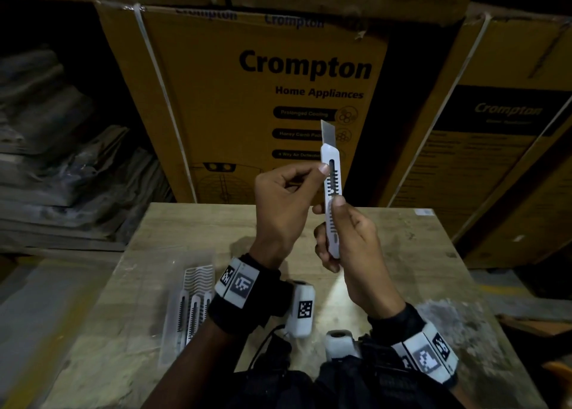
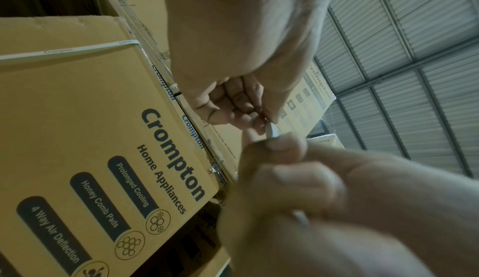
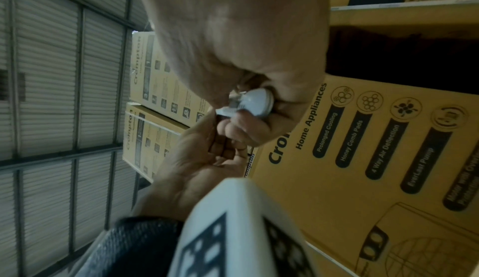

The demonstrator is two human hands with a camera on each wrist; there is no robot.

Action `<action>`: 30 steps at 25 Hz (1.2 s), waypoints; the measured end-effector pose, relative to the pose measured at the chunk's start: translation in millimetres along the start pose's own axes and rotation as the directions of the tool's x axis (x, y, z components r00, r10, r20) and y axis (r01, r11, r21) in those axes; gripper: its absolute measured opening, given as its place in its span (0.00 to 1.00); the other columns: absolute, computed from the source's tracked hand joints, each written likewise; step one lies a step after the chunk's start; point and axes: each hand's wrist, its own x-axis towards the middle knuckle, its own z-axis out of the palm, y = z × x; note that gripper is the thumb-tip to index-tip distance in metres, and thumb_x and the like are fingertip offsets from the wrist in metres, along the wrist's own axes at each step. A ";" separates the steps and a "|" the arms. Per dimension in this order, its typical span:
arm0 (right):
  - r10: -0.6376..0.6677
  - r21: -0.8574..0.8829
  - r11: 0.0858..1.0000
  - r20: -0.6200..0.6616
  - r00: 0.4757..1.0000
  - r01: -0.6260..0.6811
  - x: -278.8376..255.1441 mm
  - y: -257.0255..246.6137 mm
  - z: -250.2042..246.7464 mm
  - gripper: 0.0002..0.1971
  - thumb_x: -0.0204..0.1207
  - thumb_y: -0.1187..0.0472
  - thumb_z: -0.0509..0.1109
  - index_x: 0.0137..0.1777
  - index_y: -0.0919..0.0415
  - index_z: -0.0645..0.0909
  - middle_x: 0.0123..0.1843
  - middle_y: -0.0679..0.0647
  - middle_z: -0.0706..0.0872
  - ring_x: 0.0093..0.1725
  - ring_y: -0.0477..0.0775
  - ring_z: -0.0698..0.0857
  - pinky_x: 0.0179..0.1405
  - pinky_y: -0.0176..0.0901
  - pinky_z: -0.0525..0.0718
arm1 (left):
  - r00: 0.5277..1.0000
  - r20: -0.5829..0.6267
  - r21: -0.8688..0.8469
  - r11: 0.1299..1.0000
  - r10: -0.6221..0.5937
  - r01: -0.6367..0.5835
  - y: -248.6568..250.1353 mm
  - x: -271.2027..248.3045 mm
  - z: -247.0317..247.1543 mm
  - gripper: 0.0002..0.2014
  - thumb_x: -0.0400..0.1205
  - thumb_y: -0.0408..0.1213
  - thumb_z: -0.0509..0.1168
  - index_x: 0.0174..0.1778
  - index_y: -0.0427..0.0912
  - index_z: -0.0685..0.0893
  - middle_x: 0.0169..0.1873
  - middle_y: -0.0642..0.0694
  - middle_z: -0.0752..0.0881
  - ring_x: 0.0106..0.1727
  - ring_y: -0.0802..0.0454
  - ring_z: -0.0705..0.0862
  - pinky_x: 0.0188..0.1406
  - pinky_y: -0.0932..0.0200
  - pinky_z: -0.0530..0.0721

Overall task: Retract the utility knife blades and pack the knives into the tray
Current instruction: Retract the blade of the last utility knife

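White utility knife [image 1: 331,189] upright, gripped by right hand [image 1: 349,247], left fingers [image 1: 322,169] beside it

Both hands raised at chest height, forearms angled up and inward, black wrist straps on each. The right hand [image 1: 346,238] wraps its curled fingers [image 1: 323,247] round the white utility knife [image 1: 331,189], thumb laid along the slider track. The left hand [image 1: 284,201] pinches the knife's upper body, index fingertip extended
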 end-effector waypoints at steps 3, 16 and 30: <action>0.059 -0.001 0.998 -0.021 0.998 -0.059 -2.7 0.0 -1.9 0.24 0.84 0.38 0.59 0.50 0.58 0.85 0.24 0.51 0.73 0.20 0.47 0.65 0.19 0.35 0.61 | 1.000 0.020 0.007 1.000 -0.014 0.014 -1.3 -1.8 0.4 0.04 0.82 0.28 0.74 0.48 0.34 0.94 0.42 0.43 0.95 0.45 0.45 0.94 0.46 0.42 0.93; -0.060 -0.020 0.998 -0.144 0.988 0.057 4.9 -2.4 -10.9 0.22 0.89 0.48 0.59 0.38 0.61 0.79 0.20 0.50 0.67 0.16 0.47 0.62 0.18 0.34 0.60 | 0.991 0.094 0.021 0.996 -0.093 0.092 -0.8 -1.7 13.3 0.07 0.82 0.29 0.73 0.53 0.32 0.93 0.45 0.42 0.95 0.48 0.44 0.94 0.48 0.45 0.93; -0.025 0.021 0.999 -0.052 0.998 0.026 1.6 -1.4 -9.8 0.20 0.90 0.48 0.56 0.46 0.61 0.81 0.23 0.50 0.70 0.19 0.45 0.64 0.19 0.35 0.62 | 0.996 0.084 0.008 1.000 -0.029 0.029 6.5 -1.6 12.3 0.06 0.82 0.26 0.72 0.49 0.40 0.93 0.40 0.53 0.95 0.45 0.56 0.94 0.44 0.59 0.92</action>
